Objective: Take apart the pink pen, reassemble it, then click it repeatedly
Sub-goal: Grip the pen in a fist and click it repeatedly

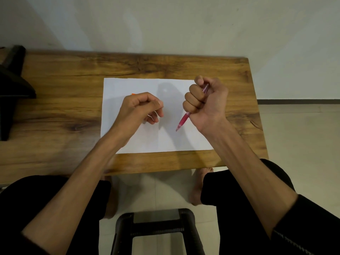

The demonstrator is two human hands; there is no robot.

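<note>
While fisted in right hand (206,102), pink pen (184,120) whole, tip down

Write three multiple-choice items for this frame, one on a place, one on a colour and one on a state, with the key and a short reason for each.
1. Where does the white sheet of paper lie?
A. on the wooden table
B. on the floor
C. on the stool

2. What colour is the pen in the right hand?
A. blue
B. pink
C. green

3. How is the right hand holding the pen?
A. flat on top of it
B. pinched by two fingertips only
C. in a closed fist, tip pointing down

Key: 1 A, the sheet lies flat on the wooden tabletop. 2 B, the barrel below the fist is pink. 3 C, all fingers wrap the barrel, and the tip sticks out beneath the fist toward the paper.
</note>
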